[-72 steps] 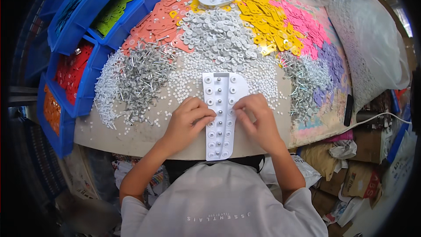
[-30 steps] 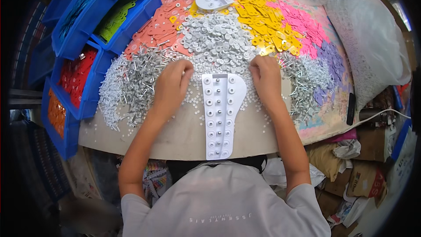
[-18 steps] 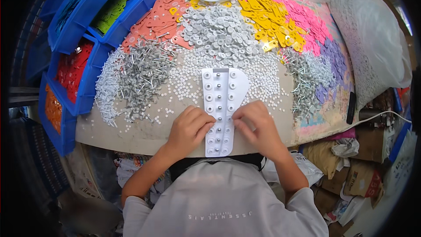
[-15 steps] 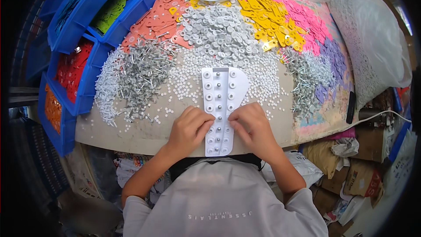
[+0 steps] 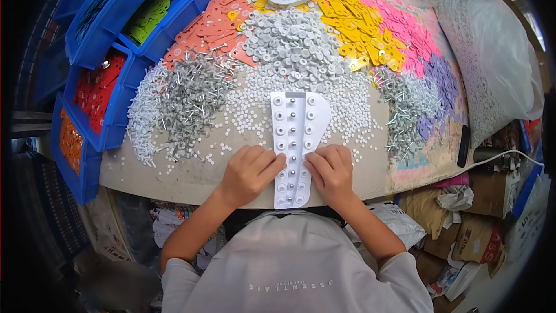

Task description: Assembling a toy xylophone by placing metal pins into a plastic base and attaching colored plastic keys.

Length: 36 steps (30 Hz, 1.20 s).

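The white tray [image 5: 293,145] lies lengthwise at the near edge of the tabletop [image 5: 191,177], its rows of sockets holding small washers and pins. Your left hand [image 5: 250,173] and right hand [image 5: 331,169] press on its lower sides, fingers curled and touching it; whether they pinch a piece, you cannot tell. Its near end overhangs the edge, so uneven pressure could tip it and spill pieces among the loose white washers [image 5: 243,104] and nails [image 5: 188,95].

A rounded tan surface [image 5: 191,177] fills the middle. Left of the surface, blue bins [image 5: 98,110] stand stacked in a row. Right of it sit brown cardboard boxes [image 5: 478,237] and a large white bag [image 5: 498,64]. Below the surface, the floor is cluttered and dim.
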Tool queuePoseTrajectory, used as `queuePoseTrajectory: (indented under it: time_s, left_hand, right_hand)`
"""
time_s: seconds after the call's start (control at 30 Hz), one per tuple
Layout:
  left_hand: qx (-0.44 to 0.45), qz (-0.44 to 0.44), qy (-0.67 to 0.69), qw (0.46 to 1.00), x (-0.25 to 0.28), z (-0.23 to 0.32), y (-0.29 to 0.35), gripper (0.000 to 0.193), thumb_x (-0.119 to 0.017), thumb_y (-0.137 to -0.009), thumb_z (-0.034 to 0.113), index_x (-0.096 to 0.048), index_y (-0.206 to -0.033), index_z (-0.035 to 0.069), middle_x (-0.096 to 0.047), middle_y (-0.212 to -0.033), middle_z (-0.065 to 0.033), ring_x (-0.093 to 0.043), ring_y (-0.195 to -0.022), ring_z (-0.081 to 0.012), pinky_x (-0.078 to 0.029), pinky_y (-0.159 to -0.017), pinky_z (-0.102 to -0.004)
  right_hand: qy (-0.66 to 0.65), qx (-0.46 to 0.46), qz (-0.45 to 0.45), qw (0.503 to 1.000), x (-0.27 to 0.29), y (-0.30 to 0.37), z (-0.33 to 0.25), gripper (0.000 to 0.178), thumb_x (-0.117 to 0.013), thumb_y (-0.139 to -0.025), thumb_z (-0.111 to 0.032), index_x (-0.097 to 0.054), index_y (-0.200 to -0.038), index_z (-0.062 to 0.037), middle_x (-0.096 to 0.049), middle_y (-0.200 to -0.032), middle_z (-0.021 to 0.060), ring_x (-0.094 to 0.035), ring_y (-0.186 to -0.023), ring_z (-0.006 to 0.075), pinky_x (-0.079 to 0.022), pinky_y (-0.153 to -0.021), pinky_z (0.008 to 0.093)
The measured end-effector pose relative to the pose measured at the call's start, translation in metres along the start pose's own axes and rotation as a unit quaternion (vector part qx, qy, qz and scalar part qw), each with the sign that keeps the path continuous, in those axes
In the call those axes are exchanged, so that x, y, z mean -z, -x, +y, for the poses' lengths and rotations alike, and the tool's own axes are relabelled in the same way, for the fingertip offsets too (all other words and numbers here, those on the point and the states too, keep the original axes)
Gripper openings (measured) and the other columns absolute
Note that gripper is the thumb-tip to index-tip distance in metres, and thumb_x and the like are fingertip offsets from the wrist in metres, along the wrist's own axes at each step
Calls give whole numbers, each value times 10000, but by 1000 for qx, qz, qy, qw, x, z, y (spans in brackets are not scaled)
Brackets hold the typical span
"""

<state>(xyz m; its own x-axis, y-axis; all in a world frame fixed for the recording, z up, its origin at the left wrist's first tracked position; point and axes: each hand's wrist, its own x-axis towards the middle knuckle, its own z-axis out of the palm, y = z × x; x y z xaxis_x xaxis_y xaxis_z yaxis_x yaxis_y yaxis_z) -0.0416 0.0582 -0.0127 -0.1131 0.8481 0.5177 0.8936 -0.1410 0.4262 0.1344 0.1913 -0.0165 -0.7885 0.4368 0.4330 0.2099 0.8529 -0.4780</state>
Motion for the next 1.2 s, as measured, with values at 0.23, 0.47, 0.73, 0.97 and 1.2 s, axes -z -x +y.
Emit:
queuePoseTrajectory:
  time_s: [0.23, 0.47, 0.73, 0.97, 1.2]
  left_hand:
    - [144, 57, -9, 988, 10, -61, -58, 135, -733, -841, 102, -697, -941, 18, -640, -815, -100, -606, -774, -281, -487, -698, -390]
    - [173, -20, -82, 981, -14, -112, -88, 135, -720, -851, 172, -685, -899, 51, -656, -847, -86, -625, -851, -282, -497, -762, -398]
    - [187, -13, -44, 981, -13, -103, -83, 111, -714, -830, 96, -650, -904, 42, -645, -872, -91, -624, -853, -277, -501, -759, -384]
    - [275, 39, 45, 960, 20, -63, -74, 94, -699, -844, 60, -642, -915, 33, -661, -882, -80, -620, -803, -251, -500, -708, -364]
    - [269, -24, 213, 939, 38, -12, -24, 120, -720, -831, 18, -715, -949, 40, -682, -898, -76, -615, -787, -239, -500, -703, -328]
  right_hand:
    - [-1, 37, 18, 999, 6, -6, -1, 206, -770, -722, 8, -680, -900, -42, -616, -863, 66, -562, -832, 278, -432, -730, 391]
    - [-10, -125, 48, 991, 28, -37, 33, 133, -645, -814, 40, -643, -922, -37, -631, -874, 105, -575, -882, 313, -439, -796, 413]
    - [60, -107, 16, 992, 27, -80, 67, 156, -636, -867, -31, -645, -1020, -62, -618, -981, 103, -555, -975, 315, -424, -882, 419]
    - [84, -109, -37, 990, 3, -100, 93, 109, -657, -858, -42, -613, -955, -66, -603, -945, 100, -555, -962, 311, -435, -859, 431]
    - [-104, -162, -39, 980, 39, -68, 33, 103, -677, -851, -16, -618, -934, -31, -618, -861, 109, -571, -853, 313, -466, -795, 405]
